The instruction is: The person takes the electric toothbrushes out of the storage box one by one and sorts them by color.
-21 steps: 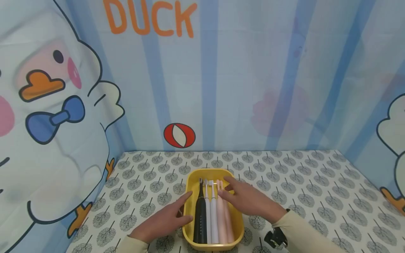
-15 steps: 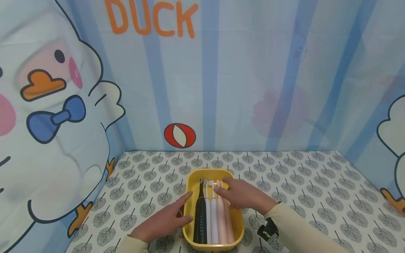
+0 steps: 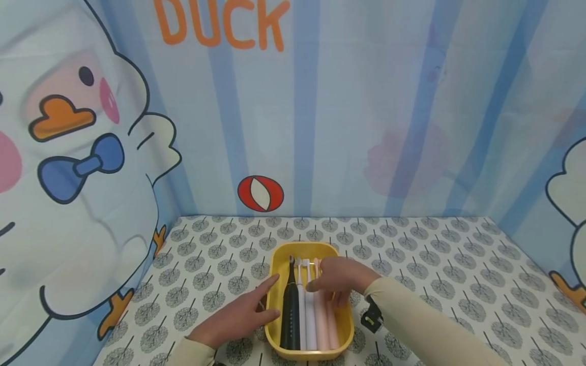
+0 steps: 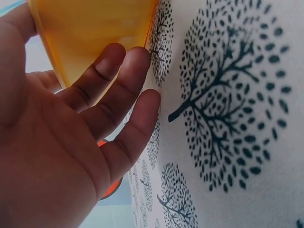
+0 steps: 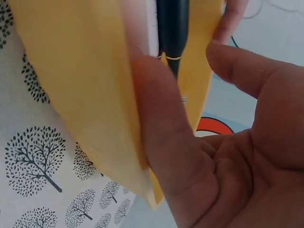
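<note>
A yellow box holds a black electric toothbrush, two white ones and two pink ones, lying side by side with their heads at the far end. My right hand reaches into the box from the right, above the pink toothbrushes and partly covering them. In the right wrist view its fingers dip inside the box wall, with the thumb apart from them. My left hand lies at the box's left side, its relaxed fingers by the outer wall.
Under the box spreads a white cloth printed with grey trees. Behind it hangs a blue striped backdrop with duck pictures. A dark wrist device sits on the right wrist.
My right hand has moved left and down into the box, with its fingers now lower beside the pink toothbrushes. The left hand has stayed in place at the box's side.
</note>
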### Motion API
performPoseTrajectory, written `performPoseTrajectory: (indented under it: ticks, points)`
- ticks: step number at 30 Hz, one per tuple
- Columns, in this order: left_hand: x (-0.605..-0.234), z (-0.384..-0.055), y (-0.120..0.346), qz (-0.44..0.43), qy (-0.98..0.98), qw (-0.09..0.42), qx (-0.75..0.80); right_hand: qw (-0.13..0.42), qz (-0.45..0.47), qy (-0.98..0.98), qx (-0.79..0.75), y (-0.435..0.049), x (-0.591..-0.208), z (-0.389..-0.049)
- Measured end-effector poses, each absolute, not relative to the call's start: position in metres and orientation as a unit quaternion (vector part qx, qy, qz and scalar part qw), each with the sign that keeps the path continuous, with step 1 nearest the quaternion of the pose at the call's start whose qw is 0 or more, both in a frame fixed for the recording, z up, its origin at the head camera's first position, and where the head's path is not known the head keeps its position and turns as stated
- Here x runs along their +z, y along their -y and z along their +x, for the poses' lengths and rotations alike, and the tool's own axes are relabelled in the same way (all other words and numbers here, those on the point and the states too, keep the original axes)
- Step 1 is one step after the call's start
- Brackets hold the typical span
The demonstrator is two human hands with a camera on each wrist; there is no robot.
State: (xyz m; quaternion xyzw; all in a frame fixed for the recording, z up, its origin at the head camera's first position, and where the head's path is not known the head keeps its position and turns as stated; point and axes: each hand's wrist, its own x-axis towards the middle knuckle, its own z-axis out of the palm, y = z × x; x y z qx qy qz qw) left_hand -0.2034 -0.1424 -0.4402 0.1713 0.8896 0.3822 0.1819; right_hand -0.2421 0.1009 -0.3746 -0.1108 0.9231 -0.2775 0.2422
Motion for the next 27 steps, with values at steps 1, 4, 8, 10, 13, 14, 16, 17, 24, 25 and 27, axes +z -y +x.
performPoseTrajectory:
  ticks: [1, 4, 8, 10, 13, 14, 16, 17, 24, 25, 27]
  points:
    - [-0.440, -0.204, 0.142, 0.169, -0.890, 0.183, 0.382, 0.242, -0.108, -0.925, -0.274, -0.100, -0.375, -0.242]
    - [-0.438, -0.205, 0.141, 0.165, -0.890, 0.185, 0.382, 0.238, -0.100, -0.930, -0.263, -0.097, -0.378, -0.243]
    - [-0.436, -0.205, 0.141, 0.163, -0.890, 0.186, 0.382, 0.233, -0.097, -0.938, -0.236, -0.093, -0.380, -0.244]
    - [-0.435, -0.205, 0.141, 0.165, -0.891, 0.182, 0.381, 0.230, -0.100, -0.942, -0.224, -0.091, -0.382, -0.244]
    - [-0.435, -0.204, 0.142, 0.172, -0.892, 0.178, 0.379, 0.226, -0.105, -0.946, -0.207, -0.087, -0.385, -0.242]
    - [-0.435, -0.204, 0.142, 0.173, -0.891, 0.178, 0.379, 0.223, -0.108, -0.948, -0.201, -0.086, -0.387, -0.241]
    - [-0.435, -0.204, 0.142, 0.177, -0.890, 0.178, 0.381, 0.217, -0.109, -0.952, -0.189, -0.084, -0.389, -0.238]
    - [-0.436, -0.204, 0.142, 0.178, -0.890, 0.178, 0.381, 0.215, -0.108, -0.954, -0.182, -0.083, -0.390, -0.237]
    - [-0.438, -0.204, 0.143, 0.175, -0.892, 0.180, 0.376, 0.202, -0.104, -0.959, -0.170, -0.080, -0.392, -0.233]
    - [-0.438, -0.204, 0.144, 0.174, -0.891, 0.183, 0.377, 0.202, -0.106, -0.958, -0.171, -0.080, -0.392, -0.233]
    - [-0.438, -0.204, 0.145, 0.171, -0.886, 0.192, 0.385, 0.202, -0.112, -0.957, -0.175, -0.081, -0.392, -0.232]
